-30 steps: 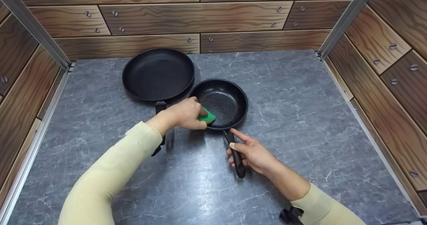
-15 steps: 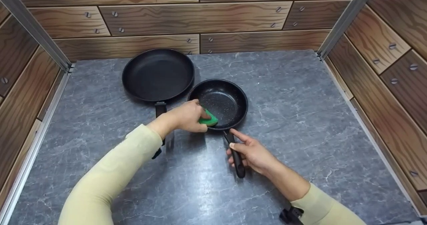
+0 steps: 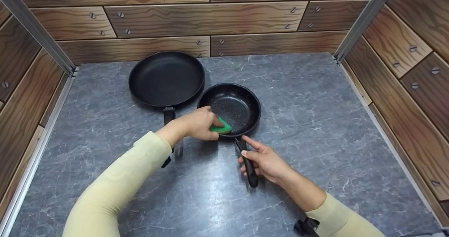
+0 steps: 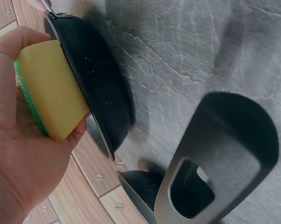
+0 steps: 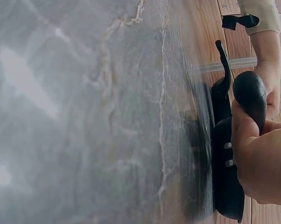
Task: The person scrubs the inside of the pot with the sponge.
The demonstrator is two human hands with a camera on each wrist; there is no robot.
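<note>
My left hand (image 3: 200, 124) grips a sponge (image 4: 54, 88), yellow with a green scouring side, at the near left rim of the small speckled black frying pan (image 3: 233, 107). In the left wrist view the sponge overlaps the pan's rim, with thumb and fingers on either side of it. My right hand (image 3: 268, 161) holds the small pan's black handle (image 3: 250, 168), thumb on top and index finger stretched toward the pan. From the right wrist view, the right hand (image 5: 262, 154) wraps the handle, and the pan sits on the grey surface.
A larger black frying pan (image 3: 166, 79) lies behind and left of the small one, close to its rim. Its handle (image 3: 169, 114) points toward me, partly hidden under the left forearm. Wood-patterned walls (image 3: 210, 17) enclose the grey marbled table (image 3: 308, 124).
My left hand has slid the sponge slightly right and toward me along the small pan's near left side. The right hand and both pans stay in place.
</note>
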